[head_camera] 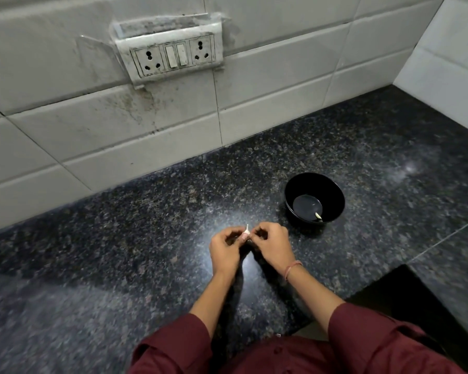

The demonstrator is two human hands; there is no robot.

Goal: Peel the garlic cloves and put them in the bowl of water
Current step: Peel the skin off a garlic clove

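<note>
While both forearms reach forward from rolled maroon sleeves (376, 336) and converge over the middle of the bench (119, 252), the two hands meet knuckle to knuckle just above its surface. The left hand (226, 248) is curled, thumb and fingertips pinching a small garlic clove (246, 231) whose pale, pointed tip sticks up between the hands. The right hand (273, 244) is curled as well, its fingertips pinching the same clove from the other side; whether they grip skin or flesh is too small to tell. A thin reddish thread (292, 268) circles the right wrist.

Near the hands, to the right and a little farther back, stands a round black bowl (333, 193) with smooth, glossy walls. A shallow pool of water (307, 206) lies in its bottom, and one pale clove in the water (318, 216) rests against the near side.

Polished, dark speckled stone forms the bench, with a bright sheen around the hands. Behind it rises a wall of off-white rectangular tiles (65, 130), streaked with grime below a dirty white socket panel (173, 56).
</note>
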